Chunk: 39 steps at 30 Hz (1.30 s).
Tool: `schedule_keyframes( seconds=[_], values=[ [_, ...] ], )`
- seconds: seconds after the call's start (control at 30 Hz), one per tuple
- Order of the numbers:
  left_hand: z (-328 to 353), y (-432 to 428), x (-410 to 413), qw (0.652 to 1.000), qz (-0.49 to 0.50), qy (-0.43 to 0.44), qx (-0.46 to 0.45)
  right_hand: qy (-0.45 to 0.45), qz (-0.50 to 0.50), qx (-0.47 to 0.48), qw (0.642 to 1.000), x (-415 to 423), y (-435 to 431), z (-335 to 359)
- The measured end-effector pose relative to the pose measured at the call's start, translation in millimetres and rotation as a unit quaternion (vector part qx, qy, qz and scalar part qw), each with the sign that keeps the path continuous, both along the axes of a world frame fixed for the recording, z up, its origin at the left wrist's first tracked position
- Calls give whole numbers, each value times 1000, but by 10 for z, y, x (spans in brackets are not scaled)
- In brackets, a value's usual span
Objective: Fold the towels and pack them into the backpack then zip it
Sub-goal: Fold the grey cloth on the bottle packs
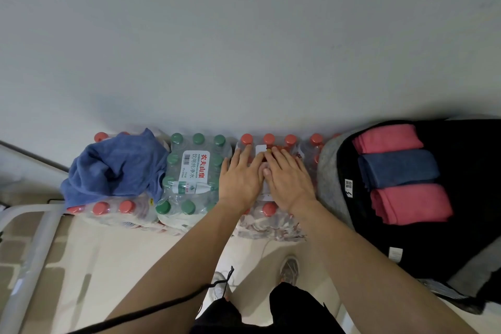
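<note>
A black and grey backpack [329,171] lies open at the right. Inside it sit three folded towels in a row: a pink one [386,138] at the far end, a dark blue one [397,171] in the middle, and a second pink towel [410,205] nearest me. A crumpled blue towel [116,168] lies on the water packs at the left. My left hand [240,179] and my right hand [287,179] rest flat, side by side with fingers straight, on a shrink-wrapped pack of red-capped bottles [268,222]. Neither hand holds anything.
Shrink-wrapped packs of water bottles line the wall: a green-capped pack [192,171] in the middle, a red-capped pack [113,209] under the blue towel. A pale metal frame [35,247] stands at the lower left. My shoes [288,270] are on the light floor below.
</note>
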<state>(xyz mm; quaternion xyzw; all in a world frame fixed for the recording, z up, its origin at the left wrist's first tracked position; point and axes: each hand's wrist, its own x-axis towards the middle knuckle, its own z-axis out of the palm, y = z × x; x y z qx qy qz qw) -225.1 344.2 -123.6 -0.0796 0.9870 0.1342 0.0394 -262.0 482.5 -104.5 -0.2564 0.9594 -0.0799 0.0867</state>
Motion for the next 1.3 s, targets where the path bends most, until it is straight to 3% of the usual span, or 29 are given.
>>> schedule_keyframes(
  seconds=[0.4, 0.53, 0.77, 0.87, 0.97, 1.03, 1.13, 1.3],
  values=[
    [-157, -149, -83, 988, -33, 103, 112, 11, -30, 16, 999, 6, 5, -186],
    [-78, -233, 71, 979, -40, 51, 194, -18, -2, 29, 999, 45, 38, -91],
    [343, -388, 242, 989, -142, -15, 50, -40, 47, 44, 997, 155, 122, 378],
    [517, -405, 282, 985, -156, -40, 55, -138, -5, 2, 990, 276, 263, 617],
    [687, -297, 301, 978, -147, -54, 134, -176, -86, -117, 974, 481, 541, 770],
    [831, -132, 291, 973, -157, -46, 166, -158, -154, -215, 951, 647, 769, 868],
    [1005, 242, 276, 963, -178, -18, 204, -105, -235, -288, 922, 846, 1122, 985],
    [1213, 1100, 289, 952, -168, 10, 257, -52, -404, -375, 833, 978, 1742, 972]
  ],
)
